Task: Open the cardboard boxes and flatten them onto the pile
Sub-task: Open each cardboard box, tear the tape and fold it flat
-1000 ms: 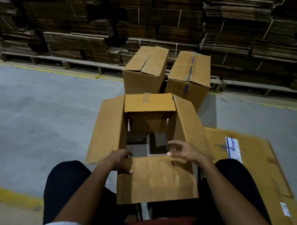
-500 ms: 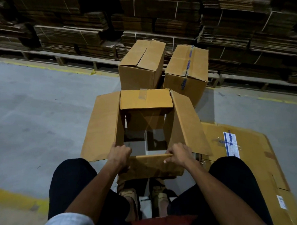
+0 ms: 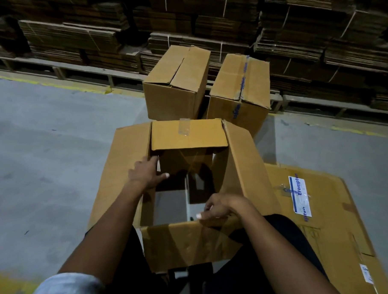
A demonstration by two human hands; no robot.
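Observation:
An opened cardboard box (image 3: 240, 167) stands between my knees with all its top flaps spread; I can see the floor through its open bottom. My left hand (image 3: 145, 173) rests at the box's far left inner corner, fingers spread against the left wall. My right hand (image 3: 215, 209) pinches the near rim by the near flap (image 3: 184, 247), which hangs toward me. Two closed boxes stand behind it: one untaped (image 3: 175, 90), one with blue tape (image 3: 242, 93). The pile of flattened cardboard (image 3: 325, 221) lies on the floor at my right.
Strapped bundles of flat cardboard (image 3: 205, 19) on wooden pallets fill the back. Grey concrete floor (image 3: 44, 153) with yellow lines stretches to the left. My legs in dark trousers (image 3: 271, 265) flank the box.
My left hand left the near flap and reached forward into the box's far left corner. The near flap swung back up and out. My right hand stays at the near rim.

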